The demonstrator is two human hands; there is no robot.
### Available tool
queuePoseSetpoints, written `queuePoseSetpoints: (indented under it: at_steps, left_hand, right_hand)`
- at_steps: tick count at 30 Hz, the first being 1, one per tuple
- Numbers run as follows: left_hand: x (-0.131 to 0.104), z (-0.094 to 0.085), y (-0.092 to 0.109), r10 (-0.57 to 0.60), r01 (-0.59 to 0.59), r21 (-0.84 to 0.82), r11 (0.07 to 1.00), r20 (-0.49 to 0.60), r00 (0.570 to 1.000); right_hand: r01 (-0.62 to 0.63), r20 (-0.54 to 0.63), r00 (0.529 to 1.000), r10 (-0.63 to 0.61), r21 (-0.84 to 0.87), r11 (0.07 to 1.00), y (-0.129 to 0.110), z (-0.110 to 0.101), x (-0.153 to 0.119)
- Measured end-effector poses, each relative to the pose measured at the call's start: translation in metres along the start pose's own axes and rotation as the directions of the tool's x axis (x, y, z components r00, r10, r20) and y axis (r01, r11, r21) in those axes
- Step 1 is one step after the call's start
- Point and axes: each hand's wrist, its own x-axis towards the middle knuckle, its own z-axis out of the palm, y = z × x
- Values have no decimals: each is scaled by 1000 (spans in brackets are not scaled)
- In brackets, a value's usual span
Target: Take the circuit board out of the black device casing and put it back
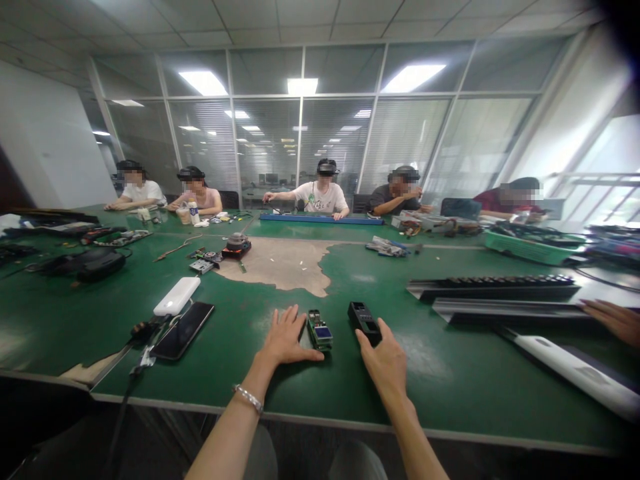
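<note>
Left fingers (289, 321) spread beside circuit board (319, 328)

Unclenched, holding nothing; circuit board lies just to their right, long axis running away from me, left fingers nearer. My right fingers (387, 333) bracket the near end of the black casing (364, 317); gripping or not, cannot tell. Beyond: counter's (330, 393) brown patch (295, 270), then co-workers (323, 200).

The right edge cuts off a co-worker's hand (613, 320) and, below it, a white tool (575, 371). At lower centre, the screen (323, 333) on the circuit board (314, 321) is too small to read; at middle right, blur muddles the green basket (525, 255).
</note>
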Motion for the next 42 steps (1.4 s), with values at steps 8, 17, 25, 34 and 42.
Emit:
queuePoseSetpoints:
  at_steps: [8, 17, 25, 34, 42]
  left_hand:
    - [-1, -2, 2, -13, 13, -3, 1000, 8, 1000]
    - [-1, -2, 1, 0, 0, -14, 1000, -4, 1000]
    - [0, 0, 0, 0, 0, -5, 1000, -6, 1000]
    - [0, 2, 0, 9, -9, -6, 1000, -47, 999]
    - [0, 5, -2, 10, -10, 5, 1000, -44, 999]
  right_hand:
    - [35, 2, 999, -35, -41, 999, 23, 10, -7]
    - [132, -86, 987, -139, -76, 988, 23, 14, -8]
    - [67, 4, 998, -67, 16, 998, 1, -1, -11]
    - [150, 50, 985, -165, 217, 965, -72, -8, -17]
    - [187, 114, 974, -198, 96, 978, -92, -1, -35]
